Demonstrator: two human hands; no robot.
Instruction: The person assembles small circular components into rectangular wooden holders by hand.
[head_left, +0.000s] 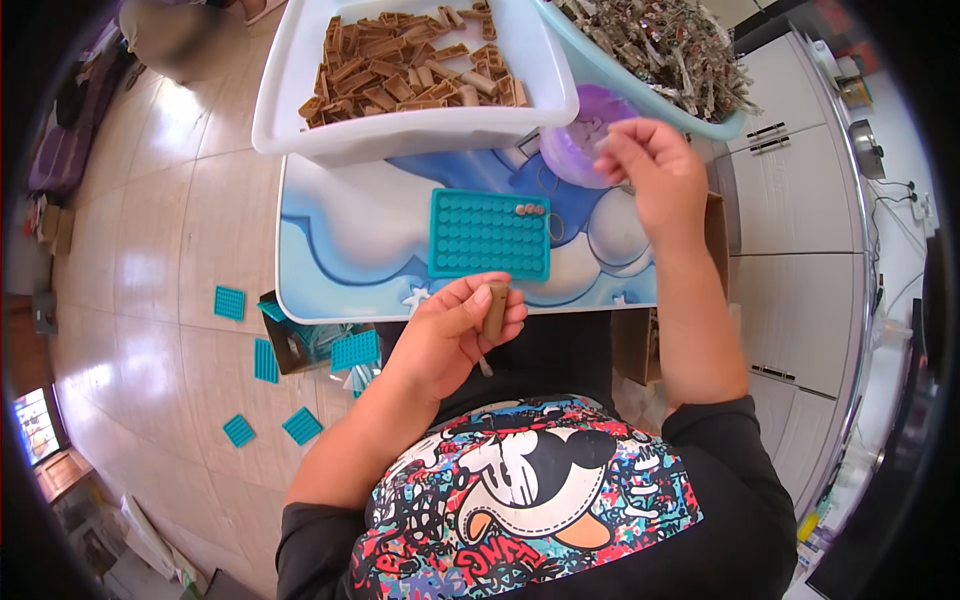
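My left hand (455,335) is closed round a small brown plastic piece (495,312), held upright at the table's near edge. Below that hand a thin pale end (486,368) pokes out; I cannot make out what it is. Over the near side of a purple bowl (555,150) my right hand (655,175) is raised, thumb and finger pinched on something small and pale. Small translucent bits lie in the bowl. Between the hands, a teal tray (436,235) with rows of round hollows lies flat, 3 small round pieces (530,210) in its far right corner.
A white tub (420,130) of brown plastic pieces (400,70) stands at the table's far side. Beside it, a light blue basin (720,125) holds a heap of greyish-brown strips. Several teal trays (230,302) lie left, on the floor and about a cardboard box (290,350). Cabinets (790,200) line the right.
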